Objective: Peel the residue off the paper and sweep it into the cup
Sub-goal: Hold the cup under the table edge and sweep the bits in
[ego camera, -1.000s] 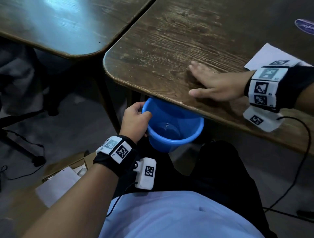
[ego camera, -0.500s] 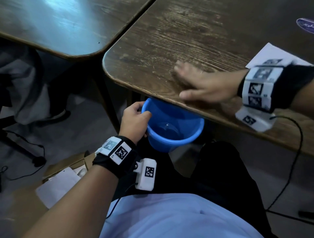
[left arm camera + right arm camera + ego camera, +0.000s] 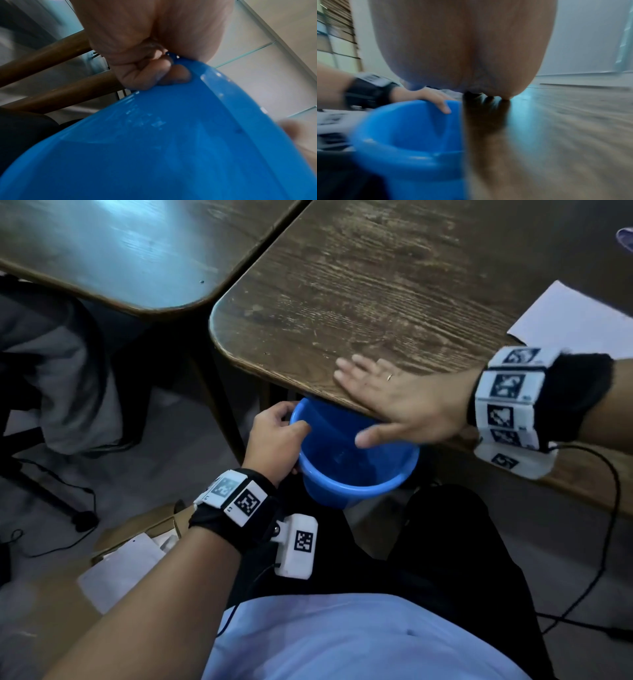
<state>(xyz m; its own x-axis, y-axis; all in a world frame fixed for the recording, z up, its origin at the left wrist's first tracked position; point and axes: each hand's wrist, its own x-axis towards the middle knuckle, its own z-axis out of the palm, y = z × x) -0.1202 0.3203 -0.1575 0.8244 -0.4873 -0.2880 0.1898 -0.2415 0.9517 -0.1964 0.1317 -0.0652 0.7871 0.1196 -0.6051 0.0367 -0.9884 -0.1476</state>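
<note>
Hands are working at the near edge of a wooden table [image 3: 359, 285]. Left hand [image 3: 274, 436] is gripping the rim of a blue cup [image 3: 356, 474], thumb hooked inside, holding it just under that edge, probably to catch falling residue. Right hand [image 3: 397, 402] is lying flat, fingers straight and spread, thumb overhanging the cup, apparently sweeping. White paper [image 3: 565, 320] is lying further along the table. No residue is showing.

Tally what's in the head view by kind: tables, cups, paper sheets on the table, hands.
Tables: 2, the near table and the far table
Cups: 1, the blue cup
Paper sheets on the table: 1, the white paper
Hands: 2, the left hand and the right hand
Total: 6
</note>
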